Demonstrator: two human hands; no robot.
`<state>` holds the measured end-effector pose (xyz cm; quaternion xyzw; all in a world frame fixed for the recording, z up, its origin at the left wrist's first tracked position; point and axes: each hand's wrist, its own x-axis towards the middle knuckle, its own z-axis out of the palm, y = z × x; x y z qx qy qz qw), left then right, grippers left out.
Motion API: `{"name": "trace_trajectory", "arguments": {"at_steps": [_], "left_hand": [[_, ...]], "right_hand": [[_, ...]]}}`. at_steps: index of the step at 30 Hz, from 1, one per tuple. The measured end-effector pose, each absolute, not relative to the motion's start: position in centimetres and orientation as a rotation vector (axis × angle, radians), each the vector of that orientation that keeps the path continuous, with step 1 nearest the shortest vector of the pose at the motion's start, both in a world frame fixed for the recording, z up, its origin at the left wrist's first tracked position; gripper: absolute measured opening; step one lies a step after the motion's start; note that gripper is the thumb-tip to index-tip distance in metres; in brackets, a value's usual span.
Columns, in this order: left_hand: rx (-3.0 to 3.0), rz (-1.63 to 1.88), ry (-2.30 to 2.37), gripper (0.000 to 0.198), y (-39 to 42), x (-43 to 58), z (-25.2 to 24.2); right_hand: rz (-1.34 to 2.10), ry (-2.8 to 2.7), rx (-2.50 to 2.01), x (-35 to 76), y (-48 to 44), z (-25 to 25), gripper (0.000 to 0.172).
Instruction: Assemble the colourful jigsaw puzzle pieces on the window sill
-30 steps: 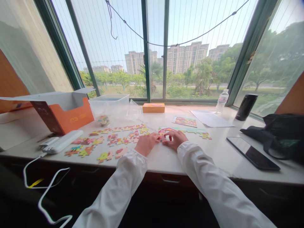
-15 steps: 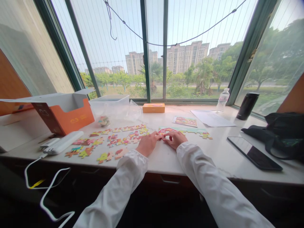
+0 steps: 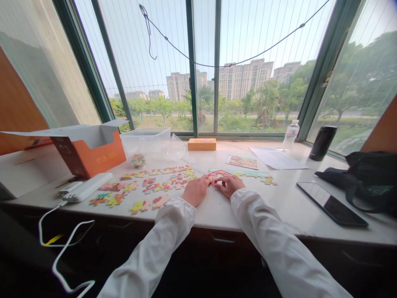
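My left hand (image 3: 196,190) and my right hand (image 3: 228,184) meet at the near left edge of a partly joined jigsaw puzzle (image 3: 254,174), which shows a red-roofed house and a pale green strip. Between my fingertips is a small reddish puzzle piece (image 3: 212,181), with fingers of both hands closed at it; most of it is hidden. Left of my left hand lie loose and partly joined puzzle pieces (image 3: 159,201) in yellow, red and brown. Behind the puzzle lies a printed picture card (image 3: 242,162).
An orange box (image 3: 102,153), a clear plastic bin (image 3: 145,140) and a white power strip (image 3: 89,187) stand left. A small orange box (image 3: 202,144) sits by the window. Right are a paper sheet (image 3: 276,158), water bottle (image 3: 290,134), black tumbler (image 3: 322,143), phone (image 3: 331,203) and black bag (image 3: 369,178).
The camera view has shifted slightly, so the scene sits a little lower. Both hands stay at the same puzzle edge, with only slight finger movement around the reddish piece.
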<state>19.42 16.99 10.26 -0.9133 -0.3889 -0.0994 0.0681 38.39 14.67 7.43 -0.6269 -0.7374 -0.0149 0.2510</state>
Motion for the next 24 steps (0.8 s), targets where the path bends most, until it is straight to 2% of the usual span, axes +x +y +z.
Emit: {"name": "trace_trajectory", "arguments": {"at_steps": [8,13,15,20,24], "left_hand": [[-2.720,-0.377,-1.178,0.039,17.0,19.2,9.9],[-2.605,-0.543,-1.364,0.037,17.3,18.8,9.7],[-2.605,-0.575,-1.395,0.033,17.3,18.8,9.7],[-2.714,-0.527,-1.378,0.039,17.2,19.0,10.0],[-2.780,-0.442,-1.401,0.034,17.4,19.1,10.2]], "right_hand": [[-0.018,-2.011,-1.755,38.1,14.1,8.0,0.023],[-0.051,-1.927,-1.836,38.4,14.4,7.7,0.034],[-0.066,-1.901,-1.861,38.6,14.6,7.5,0.033],[-0.182,-1.958,-1.824,38.5,14.5,7.1,0.033],[-0.157,-1.982,-1.846,38.2,14.5,6.9,0.032]]}}
